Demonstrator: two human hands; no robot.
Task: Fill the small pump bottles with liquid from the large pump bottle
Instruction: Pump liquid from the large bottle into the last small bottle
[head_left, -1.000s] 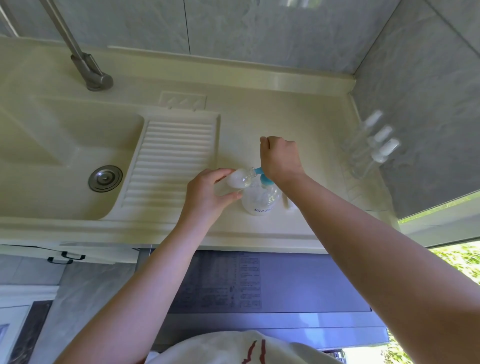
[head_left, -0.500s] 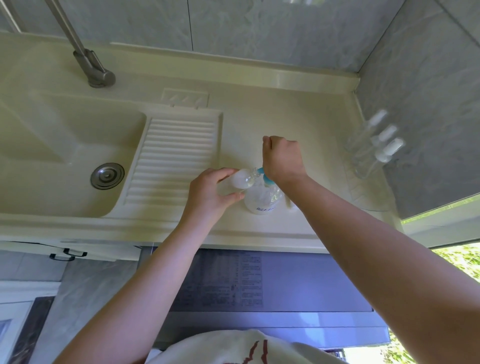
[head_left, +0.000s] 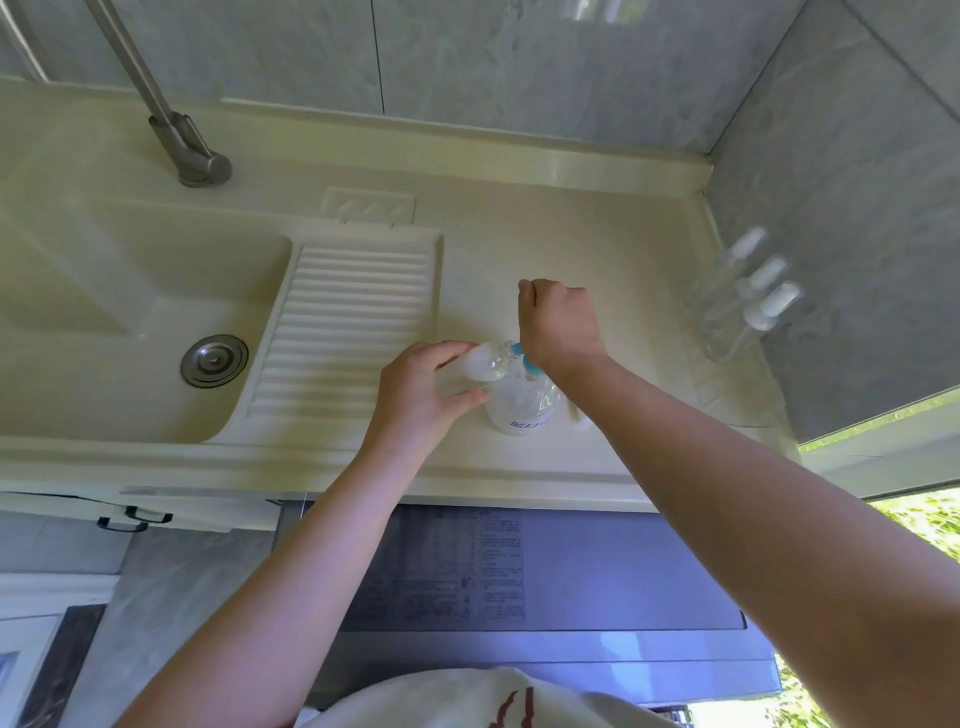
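In the head view, a cream countertop (head_left: 597, 218) with a moulded sink (head_left: 130, 322) is seen from above; a ribbed drainboard (head_left: 343, 322) lies at centre left and a metal tap (head_left: 176, 135) rises at the upper left. A round metal drain plug (head_left: 214, 360) sits in the basin.

Just right of the frame's centre, the large pump bottle (head_left: 522, 405) stands upright on the counter, its body translucent white with a blue collar. The right hand (head_left: 561, 325) is placed on top of its pump, fingers curled into a loose fist over the head; how the fingers close round the pump cannot be told, since it is hidden beneath the hand.

A small clear bottle (head_left: 485, 361) is held tilted by the left hand (head_left: 421, 395), thumb and fingers curled round its body, with its mouth brought up against the blue nozzle of the large bottle.

At the right edge, against the grey tiled wall (head_left: 831, 208), three small pump bottles (head_left: 748, 296) with white caps stand close together, well apart from the hands.
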